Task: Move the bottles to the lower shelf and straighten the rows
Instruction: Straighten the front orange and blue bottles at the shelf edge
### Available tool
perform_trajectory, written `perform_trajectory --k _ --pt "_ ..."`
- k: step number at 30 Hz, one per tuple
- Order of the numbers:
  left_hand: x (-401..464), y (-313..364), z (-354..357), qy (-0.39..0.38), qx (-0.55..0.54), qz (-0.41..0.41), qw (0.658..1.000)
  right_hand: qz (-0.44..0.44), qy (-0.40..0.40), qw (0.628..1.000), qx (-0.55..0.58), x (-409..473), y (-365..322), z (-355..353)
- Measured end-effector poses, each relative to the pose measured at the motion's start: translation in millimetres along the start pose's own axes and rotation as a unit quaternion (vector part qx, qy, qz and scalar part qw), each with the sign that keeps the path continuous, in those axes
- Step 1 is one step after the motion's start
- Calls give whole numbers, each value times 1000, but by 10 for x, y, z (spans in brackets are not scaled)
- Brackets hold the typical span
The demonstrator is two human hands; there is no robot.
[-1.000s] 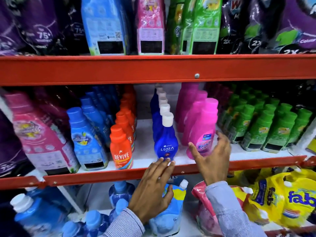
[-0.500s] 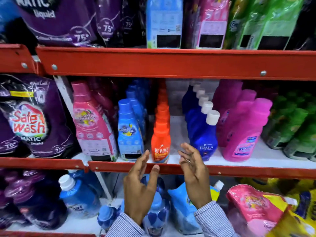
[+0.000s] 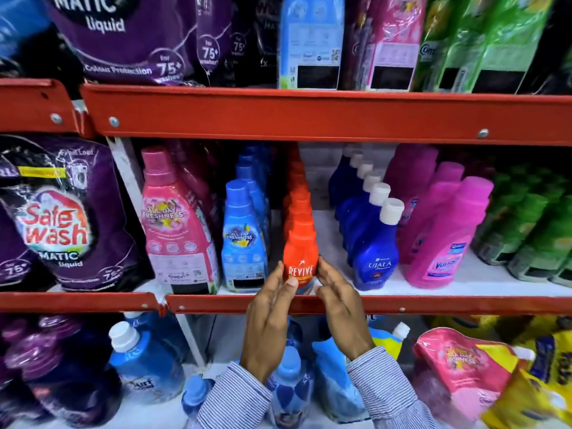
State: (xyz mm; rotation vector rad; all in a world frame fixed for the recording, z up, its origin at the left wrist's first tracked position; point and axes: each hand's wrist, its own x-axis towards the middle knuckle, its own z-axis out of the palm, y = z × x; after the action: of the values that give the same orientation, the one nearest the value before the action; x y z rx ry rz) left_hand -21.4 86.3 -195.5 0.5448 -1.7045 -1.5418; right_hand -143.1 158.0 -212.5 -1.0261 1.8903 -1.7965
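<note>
An orange Revive bottle (image 3: pixel 301 252) stands at the front of a straight orange row on the middle shelf (image 3: pixel 402 305). My left hand (image 3: pixel 268 323) presses its left side with thumb and fingers, and my right hand (image 3: pixel 340 308) touches its right side, so both hands cup the bottle's base. To its right runs a row of dark blue Ujala bottles (image 3: pixel 373 243) with white caps, then pink Vanish bottles (image 3: pixel 445 239). To its left stand light blue bottles (image 3: pixel 244 239) and a large pink bottle (image 3: pixel 176 224).
Green bottles (image 3: pixel 532 230) fill the shelf's right end. Purple Safe Wash pouches (image 3: pixel 58 218) sit at the left. The lower shelf holds blue bottles (image 3: pixel 145 363), blue pouches (image 3: pixel 334 382), a pink pouch (image 3: pixel 464 370) and yellow pouches (image 3: pixel 544 385). The upper shelf carries refill packs (image 3: pixel 312 38).
The view swung left from the Ujala and pink rows to the orange row. Both hands rose from below the shelf edge and closed in on the front Revive bottle.
</note>
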Motion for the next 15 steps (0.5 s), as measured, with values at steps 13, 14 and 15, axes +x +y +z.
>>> perform_trajectory --k 13,14,15 --pt "62 -38 17 -15 -10 -40 999 -4 11 1000 12 -8 8 27" --pt "57 -31 18 -14 -10 -39 999 -11 9 1000 6 -9 17 30" --pt "54 -27 15 -13 -10 -37 999 -18 6 1000 2 -12 24 31"
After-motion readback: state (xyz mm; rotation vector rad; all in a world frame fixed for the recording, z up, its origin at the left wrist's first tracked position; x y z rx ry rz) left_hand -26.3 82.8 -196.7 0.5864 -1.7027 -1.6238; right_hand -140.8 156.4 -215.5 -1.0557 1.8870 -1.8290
